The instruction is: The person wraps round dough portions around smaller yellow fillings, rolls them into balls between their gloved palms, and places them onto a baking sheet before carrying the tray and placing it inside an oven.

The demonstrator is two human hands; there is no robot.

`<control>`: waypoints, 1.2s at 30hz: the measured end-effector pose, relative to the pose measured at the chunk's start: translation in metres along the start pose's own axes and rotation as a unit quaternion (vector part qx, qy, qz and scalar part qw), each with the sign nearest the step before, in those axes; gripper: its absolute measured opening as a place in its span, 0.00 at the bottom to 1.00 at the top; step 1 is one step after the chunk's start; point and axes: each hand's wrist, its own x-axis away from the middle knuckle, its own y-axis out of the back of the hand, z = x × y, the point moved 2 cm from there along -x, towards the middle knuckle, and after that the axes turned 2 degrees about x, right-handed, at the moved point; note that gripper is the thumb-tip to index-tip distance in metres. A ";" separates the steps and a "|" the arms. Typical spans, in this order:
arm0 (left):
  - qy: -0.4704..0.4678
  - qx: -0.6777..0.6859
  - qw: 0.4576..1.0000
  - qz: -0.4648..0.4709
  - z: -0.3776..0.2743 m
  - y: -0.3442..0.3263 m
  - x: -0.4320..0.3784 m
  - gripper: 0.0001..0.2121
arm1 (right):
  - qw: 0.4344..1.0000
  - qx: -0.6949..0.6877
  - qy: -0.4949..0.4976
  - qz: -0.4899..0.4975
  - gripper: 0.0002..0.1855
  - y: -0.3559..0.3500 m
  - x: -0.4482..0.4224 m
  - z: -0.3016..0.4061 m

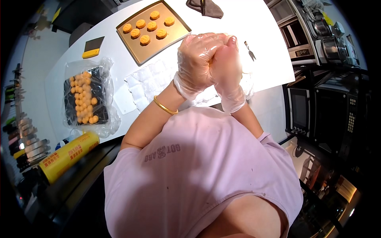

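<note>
My left hand (195,62) and my right hand (228,64), both in clear plastic gloves, are clasped together above the white table. Their fingers are curled, and whatever may lie between the palms is hidden. A gold bangle (165,106) is on the left wrist. Beyond the hands, a gold baking tray (146,56) holds several round, orange moulded pastries (151,26). At the left, a black tray (102,111) under clear plastic film (111,104) bears many orange dough balls (84,98). White padded sheets (148,78) lie partly under the hands.
A dough scraper (92,49) with a yellow handle lies left of the baking tray. A small fork-like utensil (250,51) is right of the hands, a dark cloth (209,8) at the far edge. A yellow roll (70,156) is near the lower left; ovens (327,116) stand at the right.
</note>
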 end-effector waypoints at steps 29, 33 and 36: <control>0.014 0.056 0.998 -0.018 0.005 0.001 0.002 0.25 | 0.996 -0.091 0.003 -0.008 0.24 -0.003 0.004 -0.010; -0.027 -0.010 0.997 -0.068 -0.007 0.005 -0.003 0.11 | 0.998 -0.036 0.045 0.015 0.25 -0.004 0.005 -0.007; 0.012 -0.029 1.000 0.001 -0.004 0.004 0.005 0.15 | 0.998 -0.038 0.044 0.018 0.26 0.001 0.004 -0.013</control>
